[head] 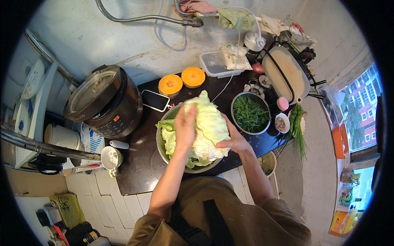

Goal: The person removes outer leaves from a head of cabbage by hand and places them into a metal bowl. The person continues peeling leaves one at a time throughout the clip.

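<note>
A pale green head of cabbage [211,123] is between my two hands, above a large round metal bowl [161,147]. My left hand [185,127] grips it on the left side, with the fingers slightly blurred at the top. On its lower right side, my right hand [235,138] supports it with the thumb across the front. Loose cabbage leaves [167,135] lie in the bowl under and beside the head. To the right stands a metal bowl of leafy greens [251,114]. Two cut pumpkin halves [170,85] [193,77] sit behind the bowl.
A rice cooker [106,101] stands left, near a phone [155,100] with a white cable. Behind are a lidded plastic container [215,66] and a cutting board [286,72]. A small bowl [282,123] and green peppers [296,120] lie right. A basket [269,163] is below the dark table's edge.
</note>
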